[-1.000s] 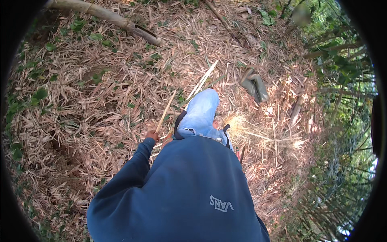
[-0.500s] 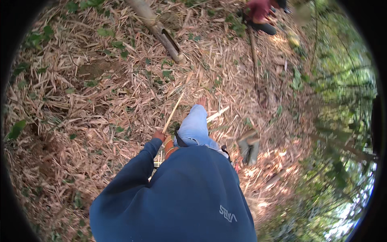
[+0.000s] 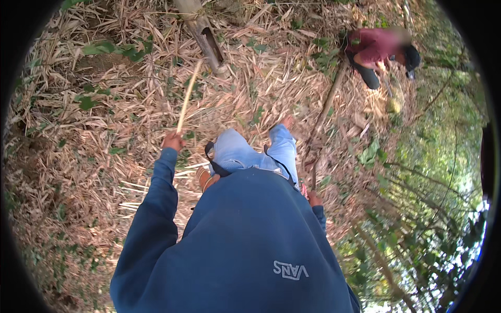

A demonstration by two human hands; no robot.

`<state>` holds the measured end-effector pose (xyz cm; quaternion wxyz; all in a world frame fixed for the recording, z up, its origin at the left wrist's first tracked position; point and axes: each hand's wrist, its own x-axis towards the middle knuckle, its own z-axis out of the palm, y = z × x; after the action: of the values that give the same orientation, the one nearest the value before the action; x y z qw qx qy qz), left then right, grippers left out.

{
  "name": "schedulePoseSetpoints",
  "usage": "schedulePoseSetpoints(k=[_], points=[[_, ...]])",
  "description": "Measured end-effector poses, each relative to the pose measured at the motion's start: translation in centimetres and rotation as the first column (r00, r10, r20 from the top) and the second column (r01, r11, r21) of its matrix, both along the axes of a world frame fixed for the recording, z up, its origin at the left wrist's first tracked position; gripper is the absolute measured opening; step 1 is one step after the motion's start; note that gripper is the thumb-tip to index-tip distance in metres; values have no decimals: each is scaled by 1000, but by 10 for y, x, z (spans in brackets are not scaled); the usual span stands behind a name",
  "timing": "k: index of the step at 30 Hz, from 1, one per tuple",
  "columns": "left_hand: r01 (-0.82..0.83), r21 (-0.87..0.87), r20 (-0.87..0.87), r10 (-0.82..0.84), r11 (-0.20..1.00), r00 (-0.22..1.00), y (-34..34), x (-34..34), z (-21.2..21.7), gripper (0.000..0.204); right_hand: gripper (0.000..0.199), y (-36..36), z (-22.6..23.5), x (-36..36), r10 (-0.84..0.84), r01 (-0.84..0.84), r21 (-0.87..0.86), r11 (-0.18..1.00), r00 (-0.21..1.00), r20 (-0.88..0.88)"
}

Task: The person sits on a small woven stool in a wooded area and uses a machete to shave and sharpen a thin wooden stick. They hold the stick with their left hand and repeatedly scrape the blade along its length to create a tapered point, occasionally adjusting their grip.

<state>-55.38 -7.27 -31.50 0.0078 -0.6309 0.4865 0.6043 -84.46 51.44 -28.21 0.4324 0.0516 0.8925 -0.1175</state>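
Observation:
My left hand (image 3: 174, 141) is closed around the end of a pale bamboo strip (image 3: 189, 99), which points away from me over the leaf litter. On the right, partly hidden beside my hip, my right hand (image 3: 314, 199) looks closed. A thin dark stick-like length (image 3: 314, 176) rises from it, too small to name for sure. At my left hip hangs a brown, banded wooden sheath-like piece (image 3: 205, 179). Several pale strips (image 3: 136, 189) lie on the ground beside my left forearm.
A thick bamboo pole (image 3: 210, 44) with a slot cut in it lies ahead. A long branch (image 3: 330, 101) crosses the ground at right. Another person in a maroon shirt (image 3: 373, 47) crouches far right near a yellow-green object (image 3: 395, 101). Dry leaves cover the ground; green foliage stands at right.
My left hand has moved out to the left and forward from my hip with the bamboo strip. My right hand has come into view, and more of the crouching person shows.

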Motion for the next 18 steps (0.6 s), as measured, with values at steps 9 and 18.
schedulePoseSetpoints(k=[9, 18], points=[[-478, -15, 418, 440, 878, 795, 247, -59, -51, 25, 48, -91, 3, -326, -97, 101, -61, 993, 993, 62], [-554, 82, 390, 485, 828, 783, 286, -262, -64, 31, 46, -234, 0, -504, 176, -163, -164, 973, 982, 67]])
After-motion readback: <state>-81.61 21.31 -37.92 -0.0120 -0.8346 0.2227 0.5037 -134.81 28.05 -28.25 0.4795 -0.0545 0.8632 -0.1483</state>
